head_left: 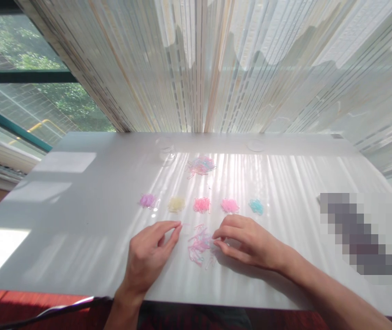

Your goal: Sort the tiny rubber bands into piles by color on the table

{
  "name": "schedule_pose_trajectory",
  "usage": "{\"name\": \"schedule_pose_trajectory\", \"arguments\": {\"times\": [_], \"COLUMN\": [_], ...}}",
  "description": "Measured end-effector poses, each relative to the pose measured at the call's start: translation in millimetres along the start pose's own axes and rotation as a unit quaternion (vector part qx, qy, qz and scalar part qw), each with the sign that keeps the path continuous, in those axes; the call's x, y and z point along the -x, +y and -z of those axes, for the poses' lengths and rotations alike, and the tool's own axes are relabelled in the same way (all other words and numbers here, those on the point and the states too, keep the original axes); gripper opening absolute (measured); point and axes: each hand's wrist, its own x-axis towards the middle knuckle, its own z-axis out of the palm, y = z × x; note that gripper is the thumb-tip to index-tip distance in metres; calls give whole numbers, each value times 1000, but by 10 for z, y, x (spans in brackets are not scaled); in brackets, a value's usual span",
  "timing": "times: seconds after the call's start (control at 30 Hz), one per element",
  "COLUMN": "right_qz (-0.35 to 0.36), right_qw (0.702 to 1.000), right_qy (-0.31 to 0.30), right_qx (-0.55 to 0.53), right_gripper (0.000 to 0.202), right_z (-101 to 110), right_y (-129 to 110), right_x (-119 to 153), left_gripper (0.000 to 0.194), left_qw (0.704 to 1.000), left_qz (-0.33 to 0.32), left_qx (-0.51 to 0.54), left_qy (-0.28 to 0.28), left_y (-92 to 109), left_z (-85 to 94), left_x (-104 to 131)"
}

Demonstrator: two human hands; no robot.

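1. A loose pile of mixed strands (199, 246), pink, lilac and bluish, lies on the white table (89, 201) at lower centre, between the two hands.
2. Just above it, a row of small sorted heaps crosses the middle of the frame, left to right: purple heap (147, 200), yellow heap (176, 204), coral heap (201, 205), pink heap (229, 205), teal heap (256, 206). The pink one sits just beyond the right hand's knuckles.
3. Above that row lies a second mixed heap (201, 165); a clear container (167, 154) stands to its upper left, and a clear round disc (256, 145) lies to its upper right.
4. Striped curtains (196, 68) fill the top, with a window (44, 82) at upper left and a cable (68, 308) at lower left.
5. The left hand (154, 250) is left of the loose pile, thumb and forefinger brought together at the tips; the right hand (245, 240) is at its right edge, fingers curled toward the thumb.
6. Whether either hand grips a strand cannot be told: the strands are too fine. Pixelation hides something at right, glare washes out the lower-left table, and the right forearm is cut off by the frame.
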Motion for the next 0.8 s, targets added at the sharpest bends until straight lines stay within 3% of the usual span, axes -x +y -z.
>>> {"name": "schedule_pose_trajectory", "arguments": {"times": [0.1, 0.27, 0.63, 0.8], "right_qz": [-5, -19, -37, -27], "right_qw": [1000, 999, 998, 998], "right_qy": [-12, -31, -53, -54], "right_qx": [14, 21, 19, 26], "right_gripper": [21, 23, 25, 24], "right_z": [15, -5, -1, 8], "right_y": [10, 26, 36, 29], "right_x": [-2, 2, 9, 18], "left_gripper": [8, 20, 9, 13], "left_qw": [993, 980, 965, 970], "left_qz": [29, 49, 145, 127], "left_qx": [-100, -190, -220, -207], "left_qy": [56, 35, 8, 7], "left_y": [-242, -469, -560, -504], "left_z": [152, 300, 209, 212], "left_x": [-63, -108, -156, -136]}}
